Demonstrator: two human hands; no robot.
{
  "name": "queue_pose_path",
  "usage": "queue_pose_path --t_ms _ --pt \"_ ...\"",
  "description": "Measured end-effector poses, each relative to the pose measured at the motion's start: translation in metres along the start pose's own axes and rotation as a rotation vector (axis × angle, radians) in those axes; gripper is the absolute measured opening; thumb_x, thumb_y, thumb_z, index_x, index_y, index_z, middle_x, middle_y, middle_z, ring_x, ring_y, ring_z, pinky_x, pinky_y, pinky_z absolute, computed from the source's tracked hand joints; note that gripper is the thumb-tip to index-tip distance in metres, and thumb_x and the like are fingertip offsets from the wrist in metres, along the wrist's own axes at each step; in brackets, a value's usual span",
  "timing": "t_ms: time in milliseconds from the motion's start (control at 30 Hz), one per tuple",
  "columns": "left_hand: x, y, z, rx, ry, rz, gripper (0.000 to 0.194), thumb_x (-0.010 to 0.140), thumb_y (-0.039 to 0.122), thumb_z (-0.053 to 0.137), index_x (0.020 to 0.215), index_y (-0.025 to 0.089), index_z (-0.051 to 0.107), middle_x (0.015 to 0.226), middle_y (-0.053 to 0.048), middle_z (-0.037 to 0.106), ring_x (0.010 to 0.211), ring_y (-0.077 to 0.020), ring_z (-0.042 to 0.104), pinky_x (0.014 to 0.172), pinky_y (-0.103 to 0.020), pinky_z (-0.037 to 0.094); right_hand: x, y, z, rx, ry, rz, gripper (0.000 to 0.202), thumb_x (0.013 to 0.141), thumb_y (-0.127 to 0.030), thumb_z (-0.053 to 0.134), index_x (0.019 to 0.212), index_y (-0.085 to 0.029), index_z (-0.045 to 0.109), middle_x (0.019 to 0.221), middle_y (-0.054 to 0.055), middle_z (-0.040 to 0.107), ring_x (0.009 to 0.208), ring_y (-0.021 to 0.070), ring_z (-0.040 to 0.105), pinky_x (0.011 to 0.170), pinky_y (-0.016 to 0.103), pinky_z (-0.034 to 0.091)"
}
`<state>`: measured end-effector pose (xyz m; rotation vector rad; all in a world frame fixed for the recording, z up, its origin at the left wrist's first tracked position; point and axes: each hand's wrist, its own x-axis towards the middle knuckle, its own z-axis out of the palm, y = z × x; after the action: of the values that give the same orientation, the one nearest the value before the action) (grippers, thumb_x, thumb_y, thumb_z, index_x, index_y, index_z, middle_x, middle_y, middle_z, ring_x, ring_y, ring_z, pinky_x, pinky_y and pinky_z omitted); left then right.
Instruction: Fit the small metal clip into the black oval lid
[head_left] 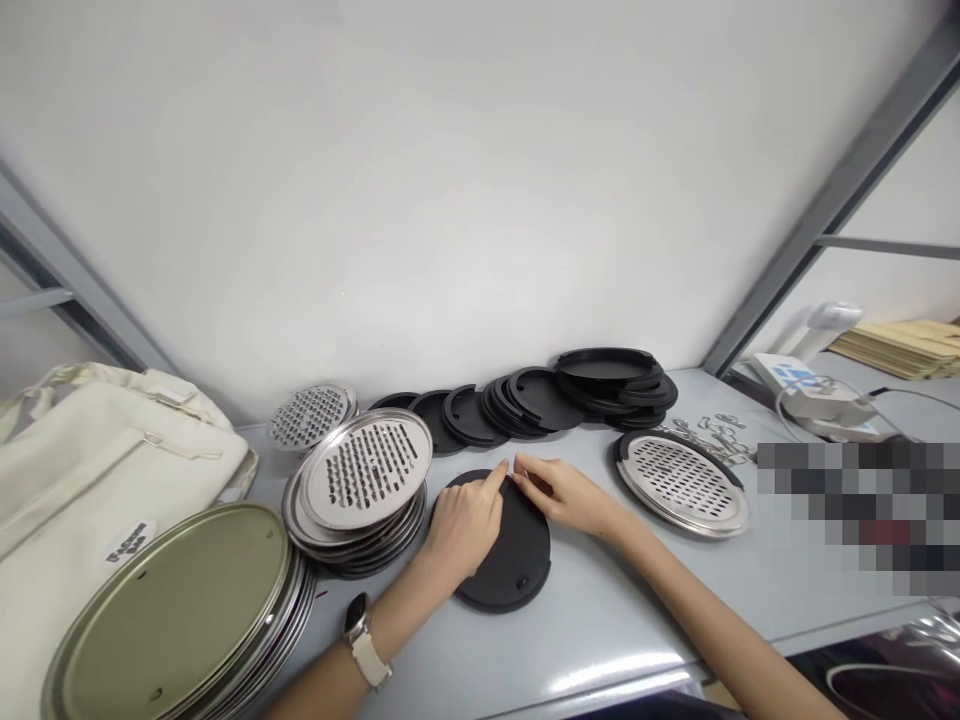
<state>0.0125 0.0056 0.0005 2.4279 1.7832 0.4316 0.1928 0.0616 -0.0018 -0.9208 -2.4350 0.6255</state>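
A round black tray-like disc point(504, 565) with a raised rim and a small knob lies on the table. My left hand point(466, 520) rests over its left side, index finger pointing to the far rim and the other fingers curled against the disc; its thumb is hidden. At that same far rim, my right hand point(556, 490) is closed in a pinch. Something small and shiny seems to be between its thumb and finger, too small to name. The fingertips of both hands nearly touch.
Left are stacked perforated metal plates point(369, 472), olive oval trays point(180, 610) and a cream bag point(82, 450). Black discs point(547, 398) line the wall. To the right lie a black-rimmed perforated plate point(686, 482), small metal hooks point(724, 435) and a white box point(814, 385).
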Motion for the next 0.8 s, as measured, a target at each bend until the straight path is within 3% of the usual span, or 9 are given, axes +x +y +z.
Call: queue_pose_path --t_ms 333,567,800 --pt "0.000 -0.001 0.003 -0.001 -0.030 -0.003 0.045 0.092 0.016 0.033 0.137 0.020 0.040 0.086 -0.008 0.068 0.077 -0.0197 0.065 0.072 -0.029 0.049 0.001 -0.001 0.007 -0.011 0.005 0.011 0.016 0.096 -0.029 0.033 0.084 -0.023 0.043 0.060 -0.004 0.046 0.051 0.0125 0.042 0.054 0.024 0.033" --pt "0.000 -0.001 0.012 -0.144 0.217 0.025 0.044 0.091 0.030 0.046 0.133 0.018 0.038 0.113 -0.010 0.054 0.107 -0.0218 0.054 0.089 -0.034 0.047 0.000 0.000 0.004 0.014 -0.002 0.024 0.018 0.096 -0.029 0.032 0.080 -0.023 0.040 0.061 -0.004 0.045 0.053 0.0124 0.042 0.056 0.023 0.036" --pt "0.000 -0.004 0.012 -0.198 0.225 0.161 0.044 0.093 0.021 0.042 0.136 0.017 0.030 0.129 -0.011 0.047 0.121 -0.0206 0.044 0.102 -0.037 0.039 0.001 0.001 0.003 0.018 0.014 0.008 0.020 0.095 -0.028 0.034 0.078 -0.022 0.041 0.060 -0.004 0.045 0.052 0.0125 0.040 0.056 0.024 0.036"
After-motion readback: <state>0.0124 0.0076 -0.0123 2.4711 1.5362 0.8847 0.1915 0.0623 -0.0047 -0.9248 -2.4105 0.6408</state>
